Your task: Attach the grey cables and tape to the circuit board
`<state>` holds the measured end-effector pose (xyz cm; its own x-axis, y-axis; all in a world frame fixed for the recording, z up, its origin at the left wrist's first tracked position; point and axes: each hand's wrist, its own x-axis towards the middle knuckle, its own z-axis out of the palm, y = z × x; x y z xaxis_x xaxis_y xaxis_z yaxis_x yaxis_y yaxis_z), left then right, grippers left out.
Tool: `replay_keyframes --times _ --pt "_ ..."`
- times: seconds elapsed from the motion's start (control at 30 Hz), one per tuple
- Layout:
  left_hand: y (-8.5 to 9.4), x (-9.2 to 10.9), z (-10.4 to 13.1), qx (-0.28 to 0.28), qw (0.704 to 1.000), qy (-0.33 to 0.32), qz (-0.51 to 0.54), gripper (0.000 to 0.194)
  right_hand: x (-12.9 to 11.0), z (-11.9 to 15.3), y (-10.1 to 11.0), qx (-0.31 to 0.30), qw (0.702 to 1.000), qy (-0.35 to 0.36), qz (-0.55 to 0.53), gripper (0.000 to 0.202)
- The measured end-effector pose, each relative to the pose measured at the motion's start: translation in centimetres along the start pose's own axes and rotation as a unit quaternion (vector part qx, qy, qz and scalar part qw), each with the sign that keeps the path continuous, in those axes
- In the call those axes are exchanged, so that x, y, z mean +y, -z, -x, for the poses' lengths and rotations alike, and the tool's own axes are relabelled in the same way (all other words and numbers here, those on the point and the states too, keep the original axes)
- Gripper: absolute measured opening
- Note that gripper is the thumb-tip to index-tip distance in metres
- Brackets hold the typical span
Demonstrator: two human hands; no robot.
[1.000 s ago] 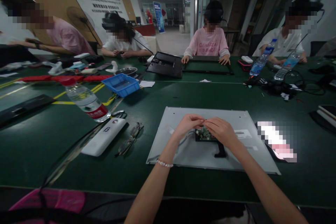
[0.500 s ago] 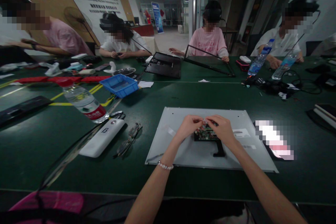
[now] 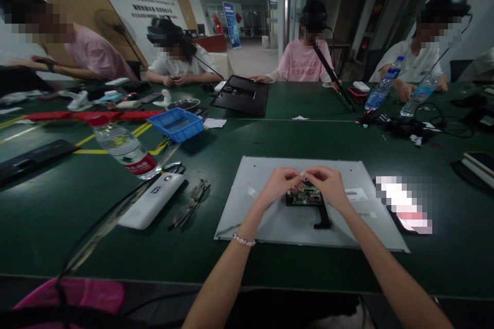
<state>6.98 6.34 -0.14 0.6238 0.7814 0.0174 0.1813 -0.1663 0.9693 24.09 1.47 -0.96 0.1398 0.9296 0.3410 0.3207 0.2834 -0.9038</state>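
Observation:
A small green circuit board [image 3: 306,197] in a black frame, with a black arm [image 3: 323,218] bending down from it, lies on a flat grey-white panel [image 3: 247,205]. Above the board's upper edge, my left hand [image 3: 281,184] and my right hand [image 3: 327,183] meet at the fingertips. Both hands are closed in a pinch around something small and pale, too small to name. A beaded bracelet [image 3: 244,240] circles my left wrist.
Left of the panel are glasses [image 3: 191,204], a white power bank [image 3: 154,200], a water bottle [image 3: 125,149] and a blue tray [image 3: 176,126]. A lit phone [image 3: 403,205] lies to the right. Several people sit across the green table [image 3: 216,149], where a black laptop part [image 3: 242,95] lies.
My right fingertips have shifted slightly up and left, closer to my left ones. Across the table, a person has turned the thin black frame edge-on, and that person's other hand has moved down.

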Motion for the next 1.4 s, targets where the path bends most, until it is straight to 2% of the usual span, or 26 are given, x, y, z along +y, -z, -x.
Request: replay_keyframes --times 0.13,0.23,0.4,0.5,0.6,0.7,0.77,0.83,0.9,0.97,1.07,1.13,1.23,1.4 --pt "-0.1 1.0 0.2 -0.005 1.000 0.013 -0.024 0.030 0.3 0.0 -0.1 -0.005 1.000 0.004 0.013 0.024" --pt "-0.3 1.1 0.1 0.008 0.999 0.010 -0.031 0.026 0.2 0.1 -0.2 0.005 0.996 0.046 0.081 0.027" --pt "-0.6 0.6 -0.2 0.055 0.997 0.041 0.020 0.023 -0.6 0.4 -0.5 0.000 0.948 0.194 0.251 0.026" --pt "-0.7 0.5 -0.1 0.073 0.993 0.073 0.053 0.023 -0.9 0.5 -0.5 -0.025 0.926 0.230 0.300 0.025" --pt "-0.7 0.6 0.0 0.070 0.992 0.085 0.063 0.025 -0.6 0.4 -0.5 -0.037 0.920 0.228 0.316 0.027" --pt "-0.6 0.5 0.0 0.046 0.997 0.059 0.031 0.029 0.1 0.3 -0.3 -0.051 0.927 0.215 0.302 0.027" --pt "-0.5 0.4 -0.1 0.026 0.999 0.032 -0.021 0.032 0.6 0.1 -0.1 -0.055 0.935 0.202 0.285 0.026" --pt "-0.5 0.3 -0.1 0.041 0.992 0.002 -0.116 0.034 0.8 -0.3 0.2 -0.047 0.940 0.192 0.280 0.025" --pt "-0.5 0.1 0.0 0.104 0.963 -0.029 -0.248 0.028 0.9 -0.8 0.6 -0.033 0.936 0.186 0.297 0.025" --pt "-0.7 -0.1 0.2 0.156 0.914 -0.046 -0.373 0.023 0.9 -1.5 0.8 -0.030 0.927 0.177 0.330 0.025" --pt "-0.9 -0.5 0.3 0.149 0.866 -0.027 -0.477 0.023 1.2 -2.4 0.7 -0.066 0.905 0.153 0.392 0.023" --pt "-1.0 -0.9 0.2 0.131 0.859 -0.010 -0.496 0.021 1.6 -2.7 0.3 -0.105 0.888 0.133 0.427 0.022" --pt "-1.0 -1.4 -0.1 0.119 0.868 0.000 -0.483 0.021 2.1 -2.8 -0.2 -0.151 0.870 0.108 0.457 0.021" --pt "-0.7 -1.8 -0.4 0.114 0.876 0.001 -0.468 0.023 2.1 -2.3 -0.4 -0.161 0.862 0.089 0.472 0.023"
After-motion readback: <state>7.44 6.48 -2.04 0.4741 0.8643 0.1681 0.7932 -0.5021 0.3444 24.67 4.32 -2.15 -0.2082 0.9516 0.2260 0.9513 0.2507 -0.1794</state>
